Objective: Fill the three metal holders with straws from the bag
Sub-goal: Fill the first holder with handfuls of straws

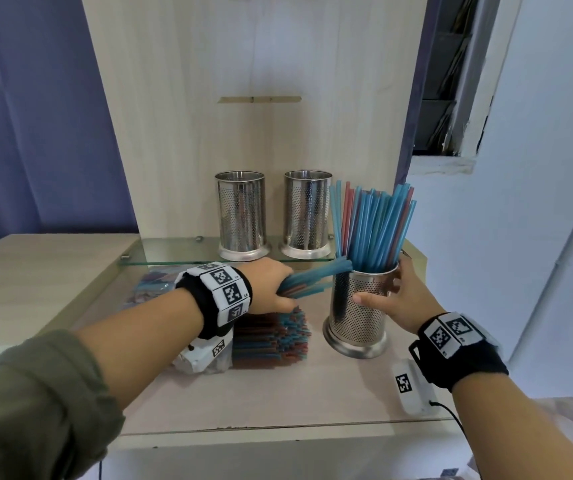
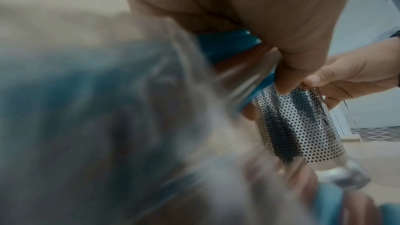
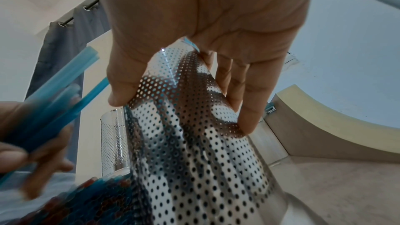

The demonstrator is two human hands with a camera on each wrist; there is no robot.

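Note:
My right hand grips a perforated metal holder on the counter; it holds many blue and red straws standing upright. In the right wrist view the thumb and fingers wrap the holder. My left hand grips a small bunch of blue and red straws, their tips pointing right toward the holder's rim. Below it lies the clear bag of straws, open end toward the holder. Two empty metal holders stand on the glass shelf behind.
A wooden back panel rises behind the shelf. The counter's front edge is near me. A blue curtain hangs at the left and a white wall stands at the right.

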